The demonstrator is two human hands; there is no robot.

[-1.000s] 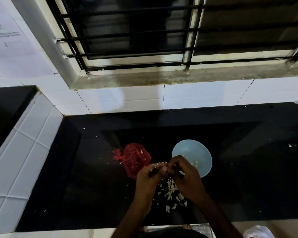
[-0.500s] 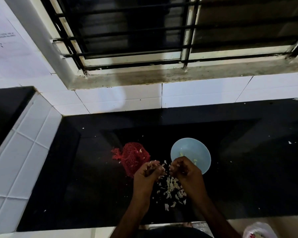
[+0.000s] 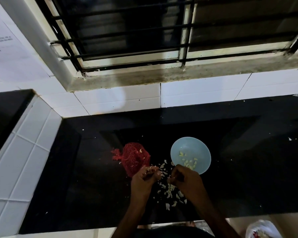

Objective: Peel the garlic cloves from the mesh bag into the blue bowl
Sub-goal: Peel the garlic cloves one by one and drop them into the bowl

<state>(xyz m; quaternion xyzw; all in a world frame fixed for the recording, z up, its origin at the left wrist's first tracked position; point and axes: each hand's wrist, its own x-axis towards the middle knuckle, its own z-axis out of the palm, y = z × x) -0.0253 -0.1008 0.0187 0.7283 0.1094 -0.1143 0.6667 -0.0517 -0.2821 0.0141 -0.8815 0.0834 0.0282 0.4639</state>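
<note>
Beside the mesh bag (image 3: 133,158), left hand (image 3: 143,181) and right hand (image 3: 186,182) pinch garlic (image 3: 150,170); pale cloves (image 3: 187,163) dot the blue bowl (image 3: 192,144).

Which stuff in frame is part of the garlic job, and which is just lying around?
In the job: red mesh bag, blue bowl with peeled cloves, peel scraps on the counter, left hand and right hand, each pinching garlic bits.
Lying about: printed paper on the wall, white plastic bag at the bottom right edge.

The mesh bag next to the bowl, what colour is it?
Red. The mesh bag shows best in the head view, lying left of the blue bowl.
</note>
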